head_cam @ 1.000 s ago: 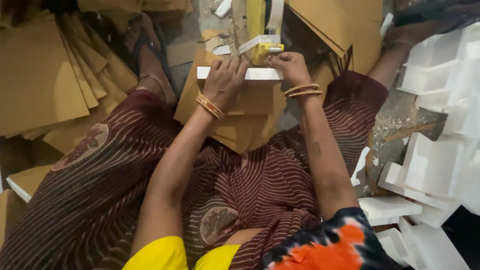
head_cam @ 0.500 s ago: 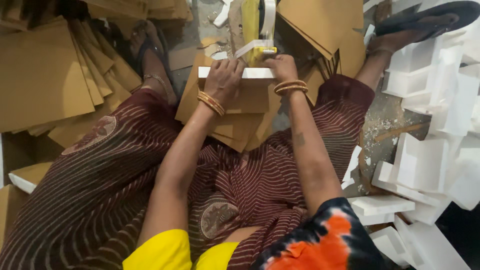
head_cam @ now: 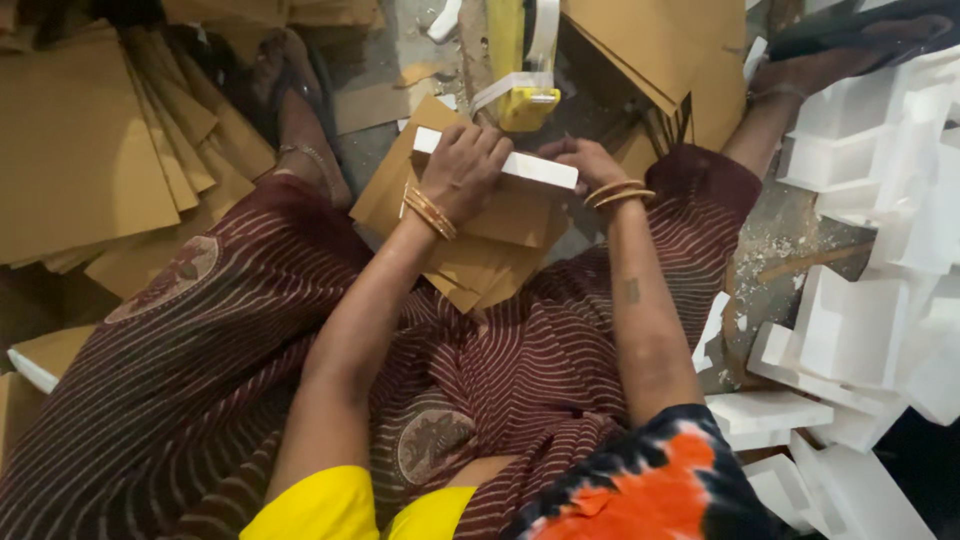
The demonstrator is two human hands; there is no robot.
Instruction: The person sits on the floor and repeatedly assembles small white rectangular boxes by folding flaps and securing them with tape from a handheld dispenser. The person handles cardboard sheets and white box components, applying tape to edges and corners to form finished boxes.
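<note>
Fingers [head_cam: 470,150] of the left hand [head_cam: 460,175] are curled over the white foam strip [head_cam: 535,170], which is pressed onto stacked brown cardboard sheets [head_cam: 500,250]. Its long axis runs left-right; its right end is pinched by the right hand [head_cam: 585,160].

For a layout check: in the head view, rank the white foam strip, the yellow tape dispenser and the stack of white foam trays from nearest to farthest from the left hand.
1. White foam strip: gripped under the left hand.
2. Yellow tape dispenser: just above.
3. Stack of white foam trays: far right.

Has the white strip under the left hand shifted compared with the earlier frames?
Yes. The white strip has tilted, right end lower, and sits farther below the yellow tool; the left hand presses it.
</note>
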